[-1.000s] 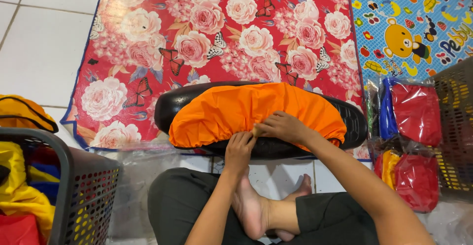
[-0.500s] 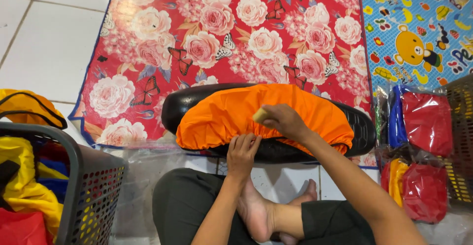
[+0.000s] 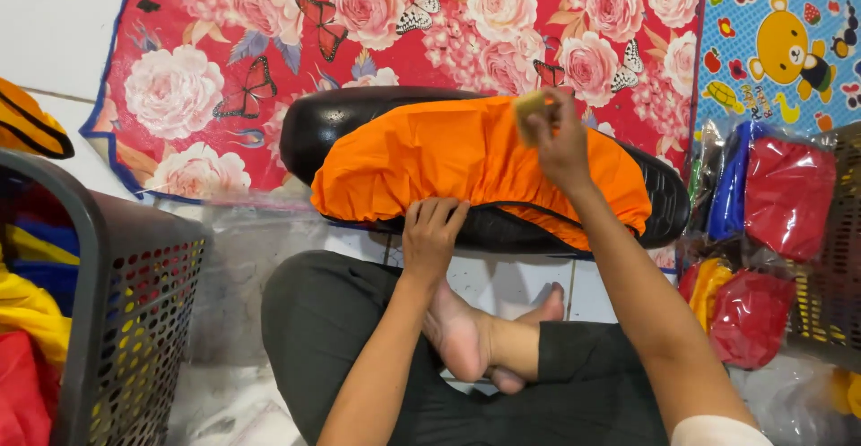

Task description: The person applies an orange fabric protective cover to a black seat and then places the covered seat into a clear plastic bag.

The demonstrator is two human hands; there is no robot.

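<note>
On the floor, just ahead of crossed legs in dark trousers [image 3: 359,320] and a bare foot [image 3: 466,338]: black seat form [image 3: 341,123] lying long-ways, mostly wrapped in an orange cover [image 3: 448,159]. Left hand [image 3: 432,235] spread flat, fingers released, pressing the near hem of the orange cover against the black edge. Right hand [image 3: 560,145] raised over the far top of the cover, fingertips pinched on a small yellowish piece [image 3: 529,105]; too small to tell what kind. Underneath and beyond, a red floral mat [image 3: 269,33] with roses and butterflies, and a blue cartoon mat [image 3: 780,42] touching its right edge. Close on the left, a dark perforated basket [image 3: 134,320] stuffed with yellow, blue and red cloth, crowding the left knee; behind it, a yellow-and-black bundle [image 3: 27,123] on white tiles [image 3: 54,15]. Tight on the right, clear-bagged red and blue goods [image 3: 771,195] stacked just beside the seat's end, more red and orange packs [image 3: 744,311] below them, another mesh basket [image 3: 839,249] at the frame edge. Clear plastic sheet [image 3: 242,240] spread between legs and mat.
</note>
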